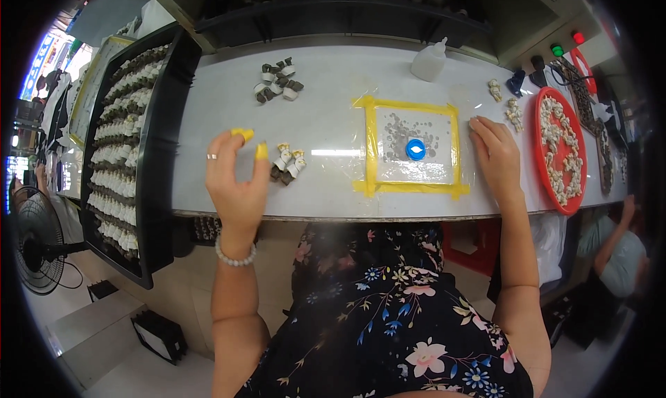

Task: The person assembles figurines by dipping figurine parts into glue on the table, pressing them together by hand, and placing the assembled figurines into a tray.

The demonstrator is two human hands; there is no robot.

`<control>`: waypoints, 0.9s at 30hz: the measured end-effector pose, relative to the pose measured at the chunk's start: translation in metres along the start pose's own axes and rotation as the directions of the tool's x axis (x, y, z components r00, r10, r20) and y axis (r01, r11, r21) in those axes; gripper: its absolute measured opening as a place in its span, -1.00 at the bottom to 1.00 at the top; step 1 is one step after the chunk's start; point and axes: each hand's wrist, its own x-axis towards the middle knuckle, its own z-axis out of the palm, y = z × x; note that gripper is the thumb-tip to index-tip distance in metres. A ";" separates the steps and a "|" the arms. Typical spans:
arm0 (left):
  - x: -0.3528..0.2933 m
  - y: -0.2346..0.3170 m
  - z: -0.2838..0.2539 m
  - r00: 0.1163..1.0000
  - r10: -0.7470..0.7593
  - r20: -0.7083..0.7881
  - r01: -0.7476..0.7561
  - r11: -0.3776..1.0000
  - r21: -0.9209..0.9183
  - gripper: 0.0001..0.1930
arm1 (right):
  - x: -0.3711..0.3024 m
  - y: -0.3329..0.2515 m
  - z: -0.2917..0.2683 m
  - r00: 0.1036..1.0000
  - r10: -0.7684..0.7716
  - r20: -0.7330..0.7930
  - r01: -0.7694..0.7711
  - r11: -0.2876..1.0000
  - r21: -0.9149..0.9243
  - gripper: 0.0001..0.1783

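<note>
My left hand [239, 179] hovers over the left of the white table, thumb and index finger apart in yellow finger covers, nothing between them. Just right of its thumb lie two small figurines [288, 164] with white bodies, dark bases and yellowish tops. My right hand [497, 156] rests on the table, fingers fairly straight and close together, with nothing visible in them. Beside it, yellow tape frames a clear square sheet [444, 172] marked with grey round spots. A round blue cap [415, 149] with white inside sits on that sheet.
Several dark-and-white pieces [277, 82] lie farther back. A white squeeze bottle [429, 62] stands behind the taped square. Two cream figurines [514, 114] lie near a red tray [582, 158] of cream pieces. At left, a black tray [161, 155] holds rows of white-and-brown pieces. A fan [36, 249] stands beyond.
</note>
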 end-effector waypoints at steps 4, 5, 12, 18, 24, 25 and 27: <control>0.049 -0.019 0.016 0.974 -0.081 0.209 0.069 0.996 0.063 -0.69 | -0.006 -0.009 -0.004 0.995 0.098 0.019 -0.099 0.990 0.096 -0.73; 0.058 -0.023 0.022 0.961 -0.062 0.268 0.041 0.996 0.082 -0.69 | -0.006 -0.010 -0.005 0.995 0.101 0.013 -0.101 0.991 0.093 -0.73; 0.069 -0.036 0.037 0.907 -0.071 0.415 0.001 0.986 0.167 -0.75 | -0.006 -0.013 -0.003 0.981 0.190 0.033 -0.193 0.970 0.145 -0.74; 0.044 -0.009 0.013 0.857 -0.305 0.416 0.432 0.865 -0.254 -0.77 | 0.009 -0.040 -0.002 0.970 0.106 0.219 -0.210 0.817 0.536 -0.74; 0.010 0.030 0.018 0.709 -0.261 0.655 0.704 0.215 -0.676 -0.70 | 0.022 -0.058 0.003 0.960 -0.110 0.259 -0.046 0.845 0.532 -0.75; 0.004 0.038 0.021 0.715 -0.208 0.667 0.698 0.156 -0.699 -0.69 | 0.024 -0.059 0.003 0.954 -0.135 0.268 -0.021 0.860 0.510 -0.75; -0.008 0.050 0.030 0.730 -0.191 0.657 0.682 0.129 -0.720 -0.69 | 0.026 -0.059 0.001 0.946 -0.158 0.283 0.002 0.876 0.482 -0.75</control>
